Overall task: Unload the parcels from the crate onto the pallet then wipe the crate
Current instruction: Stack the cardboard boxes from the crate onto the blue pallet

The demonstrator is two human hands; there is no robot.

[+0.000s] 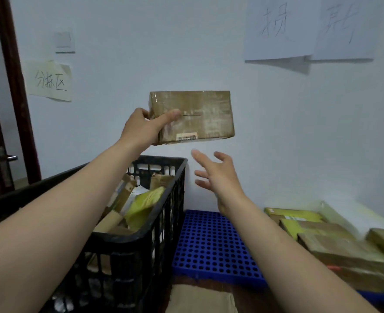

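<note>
The black crate [175,199] at lower left holds loose parcels [141,204]. Just right of it lies the blue pallet [209,240], bearing a stack [335,245] at its right end. Above the crate, the left hand [141,129] grips 1 brown box [200,114] by its left end. The right hand [218,175] hovers below the box, fingers spread wide, holding nothing.

Dim, soft (edges warped, blurry).

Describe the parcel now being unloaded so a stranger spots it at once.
Find the black crate left of the blue pallet. Above its far rim the left hand grips a brown taped box. It alone is in the air; other parcels lie in the crate or on the pallet.
</note>
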